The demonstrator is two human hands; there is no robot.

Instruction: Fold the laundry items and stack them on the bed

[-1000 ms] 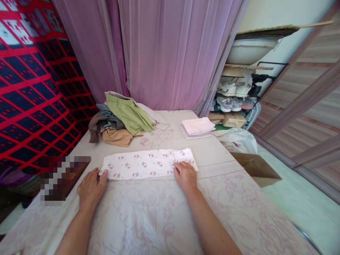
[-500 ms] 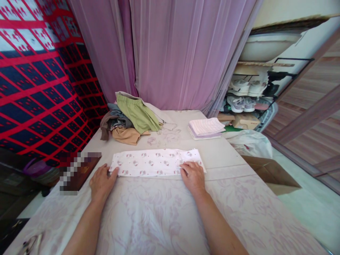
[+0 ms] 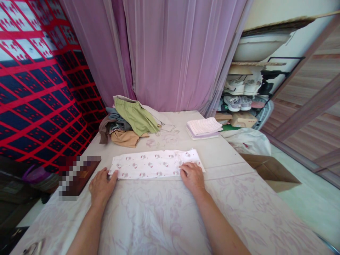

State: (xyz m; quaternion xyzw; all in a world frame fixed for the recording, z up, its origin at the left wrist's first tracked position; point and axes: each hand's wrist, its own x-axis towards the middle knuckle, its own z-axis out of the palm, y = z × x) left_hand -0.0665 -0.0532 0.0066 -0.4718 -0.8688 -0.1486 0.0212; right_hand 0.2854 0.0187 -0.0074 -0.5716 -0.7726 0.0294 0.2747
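Observation:
A long white cloth with small printed figures [image 3: 154,164] lies folded into a strip across the bed. My left hand [image 3: 101,187] pinches its near left corner, thumb on top. My right hand [image 3: 192,176] rests on its near right end, fingers curled onto the fabric edge. Both forearms reach in from the bottom of the view.
A heap of unfolded clothes [image 3: 127,122], green, grey and tan, sits at the back left. A folded striped stack [image 3: 204,127] lies at the back right. The bed [image 3: 159,219] has a pale floral sheet. A cardboard box [image 3: 268,170] and plastic bag [image 3: 248,140] stand on the floor at right, a shoe rack [image 3: 244,102] behind. Purple curtains [image 3: 175,53] hang at the back.
My hands stay on the cloth's two near corners. Only the view has shifted slightly sideways and back.

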